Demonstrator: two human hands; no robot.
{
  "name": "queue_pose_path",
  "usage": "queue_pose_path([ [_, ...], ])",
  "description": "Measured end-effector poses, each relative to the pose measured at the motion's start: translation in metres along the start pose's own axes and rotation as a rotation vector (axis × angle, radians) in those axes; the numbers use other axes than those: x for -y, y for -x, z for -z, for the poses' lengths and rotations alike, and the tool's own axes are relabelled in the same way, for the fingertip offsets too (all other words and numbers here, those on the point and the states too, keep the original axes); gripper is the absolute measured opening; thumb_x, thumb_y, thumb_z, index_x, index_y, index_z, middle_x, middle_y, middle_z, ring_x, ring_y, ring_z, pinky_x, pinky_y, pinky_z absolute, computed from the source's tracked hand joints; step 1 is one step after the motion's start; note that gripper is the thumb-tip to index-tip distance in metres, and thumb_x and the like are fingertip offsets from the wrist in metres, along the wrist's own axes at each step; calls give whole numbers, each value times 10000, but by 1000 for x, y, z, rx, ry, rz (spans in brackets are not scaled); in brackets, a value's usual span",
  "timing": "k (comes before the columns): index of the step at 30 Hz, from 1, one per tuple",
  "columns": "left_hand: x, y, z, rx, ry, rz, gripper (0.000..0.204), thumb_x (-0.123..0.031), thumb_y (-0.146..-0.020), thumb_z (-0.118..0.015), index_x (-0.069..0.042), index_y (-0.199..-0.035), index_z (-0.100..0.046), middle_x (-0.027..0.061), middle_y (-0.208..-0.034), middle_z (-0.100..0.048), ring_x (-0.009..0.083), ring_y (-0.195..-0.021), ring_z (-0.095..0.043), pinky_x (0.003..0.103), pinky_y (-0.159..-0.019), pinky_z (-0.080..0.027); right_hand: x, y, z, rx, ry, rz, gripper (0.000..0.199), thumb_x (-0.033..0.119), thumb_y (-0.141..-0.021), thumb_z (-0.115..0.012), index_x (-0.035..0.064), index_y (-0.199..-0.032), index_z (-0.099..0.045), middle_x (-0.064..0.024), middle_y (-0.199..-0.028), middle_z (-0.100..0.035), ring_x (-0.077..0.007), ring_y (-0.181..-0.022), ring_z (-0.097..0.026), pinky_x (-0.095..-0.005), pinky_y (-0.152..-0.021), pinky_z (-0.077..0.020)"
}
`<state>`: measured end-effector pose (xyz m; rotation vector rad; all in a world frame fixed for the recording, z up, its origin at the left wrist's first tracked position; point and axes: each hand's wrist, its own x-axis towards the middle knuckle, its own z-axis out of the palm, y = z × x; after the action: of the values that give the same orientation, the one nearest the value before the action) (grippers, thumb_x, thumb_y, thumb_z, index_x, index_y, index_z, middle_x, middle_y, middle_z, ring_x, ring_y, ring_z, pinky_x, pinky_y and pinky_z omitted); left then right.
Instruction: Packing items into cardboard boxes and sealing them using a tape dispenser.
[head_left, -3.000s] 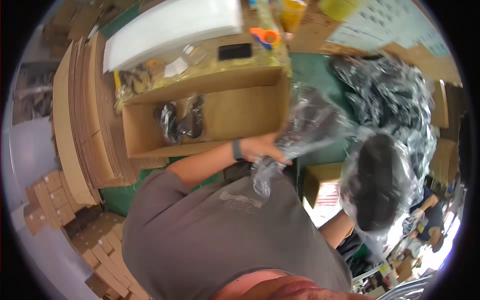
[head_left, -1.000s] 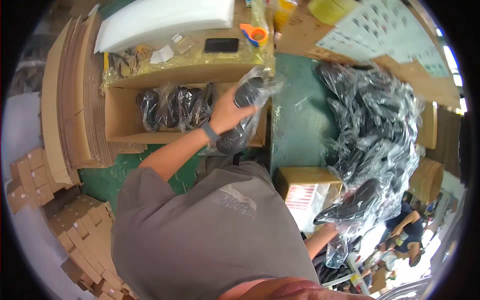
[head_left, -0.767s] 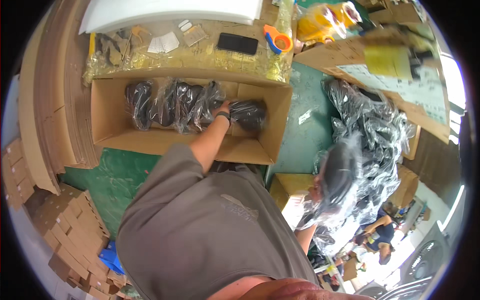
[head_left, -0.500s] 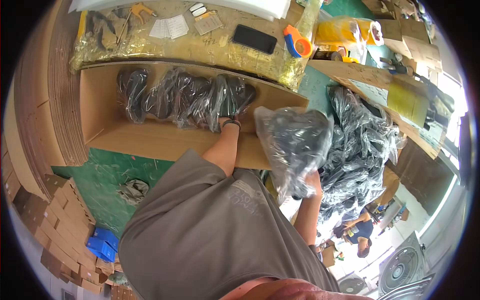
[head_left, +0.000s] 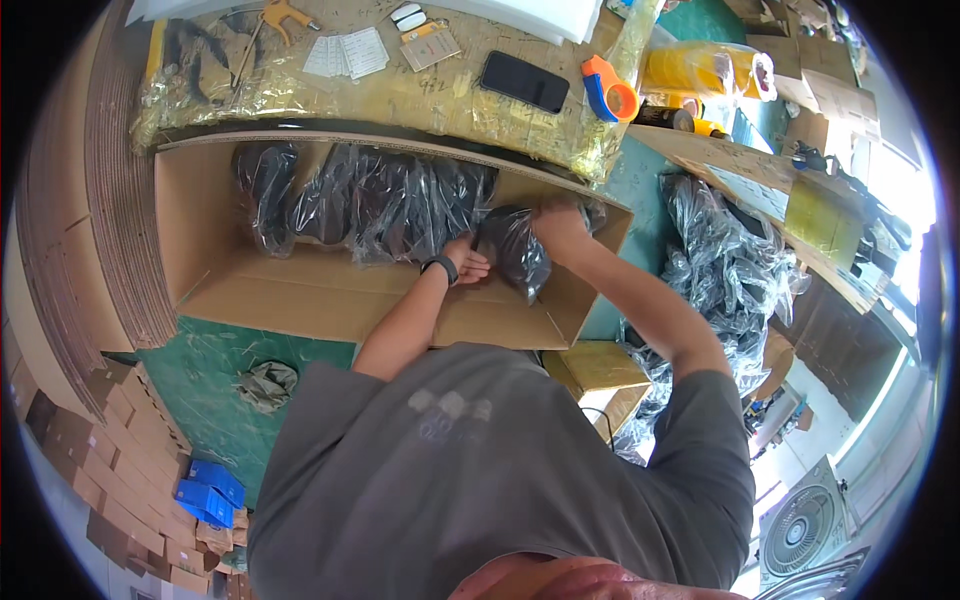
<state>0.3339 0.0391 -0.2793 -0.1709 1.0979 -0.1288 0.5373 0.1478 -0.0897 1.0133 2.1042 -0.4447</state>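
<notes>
A long open carton (head_left: 300,300) stands in front of me, with a row of dark items in clear plastic bags (head_left: 385,205) along its far side. Inside its right end, my right hand (head_left: 560,222) is closed on the upper part of another bagged dark item (head_left: 516,252); the fingertips are partly hidden by the plastic. My left hand (head_left: 466,262), a dark band at its wrist, sits between the row and that bag. Its fingers are stretched out beside the plastic. What the dark items are cannot be made out.
Beyond the carton, a table covered in yellowish film (head_left: 430,105) bears a phone (head_left: 525,82) and an orange-and-blue tape dispenser (head_left: 612,92). A heap of bagged items (head_left: 725,265) lies at right. Flat cardboard (head_left: 140,210) is stacked at left. A small carton (head_left: 600,372) stands near my right arm.
My right hand has carried the bagged item from beside the carton into its right end. My left hand has come back from the row, and its fingers now show.
</notes>
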Motion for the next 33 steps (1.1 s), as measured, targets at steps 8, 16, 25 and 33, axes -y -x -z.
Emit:
queue_pose_path([
  [8, -64, 46, 43, -892, -1681, -1268, 813, -530, -941, -633, -154, -1607, -359, 152, -1710, -225, 296, -1600, -157, 708, -1209, -144, -6, -108, -78, -206, 178, 411, 220, 174, -853, -629, 195, -1004, -787, -4, -1158, -737, -221, -1193, -602, -377, -1045, -440],
  [16, -69, 69, 99, -747, -1566, -1188, 863, -365, -934, -722, -123, -1638, -286, 170, -1725, -167, 367, -1596, -155, 546, -1247, -258, 32, -70, -116, -771, -676, -343, 739, 267, -798, -756, 91, -1476, -522, -235, -1483, -481, -418, -1474, -351, -561, -1234, -272],
  [25, -66, 94, 36, -1040, -1578, -1351, 842, -434, -920, -686, 10, -1566, -378, 273, -1652, -310, 460, -1550, -233, 573, -1264, -191, 87, -119, -118, -213, -1363, -659, 948, 598, -887, -676, 53, -1597, -365, -254, -1636, -362, -402, -1510, -359, -463, -1239, -315],
  [33, -30, 137, -17, -816, -1662, -1334, 853, -223, -900, -762, 13, -1587, -315, 325, -1609, -329, 496, -1488, -311, 543, -1243, -254, -26, 306, -86, -807, -2200, 22, 520, 92, -1010, -600, 14, -1511, -481, -207, -1350, -670, -252, -1242, -657, -375, -1036, -538],
])
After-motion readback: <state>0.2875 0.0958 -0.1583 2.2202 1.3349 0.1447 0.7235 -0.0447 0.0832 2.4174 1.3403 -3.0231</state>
